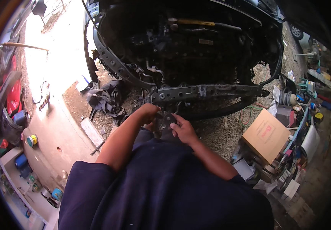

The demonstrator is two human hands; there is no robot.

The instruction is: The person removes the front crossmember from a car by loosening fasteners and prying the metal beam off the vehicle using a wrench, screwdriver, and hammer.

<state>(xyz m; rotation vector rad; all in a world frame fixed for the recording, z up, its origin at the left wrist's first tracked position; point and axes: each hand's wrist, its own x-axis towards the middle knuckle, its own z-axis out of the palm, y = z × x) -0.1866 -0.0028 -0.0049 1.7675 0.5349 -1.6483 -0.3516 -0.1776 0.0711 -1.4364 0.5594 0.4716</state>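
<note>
Both my hands are close together in front of my body, just below the dark metal crossbar (211, 91) at the front of a car's opened front end. My right hand (183, 129) is closed, thumb and fingers gripping a small dark flat part with a hole (168, 119). Beside it, my left hand (149, 114) is curled shut at the part's left side. Its fingers are mostly turned away, so what they hold cannot be made out. In the dark engine bay above lies a hammer with a yellow handle (196, 22).
A crumpled dark cloth bundle (108, 96) lies on the gravel at left, near a pale board (91, 131). To the right stands a cardboard box (266, 136) among scattered parts. A white tray (19, 180) holds bottles at lower left. A round tin (32, 140) sits nearby.
</note>
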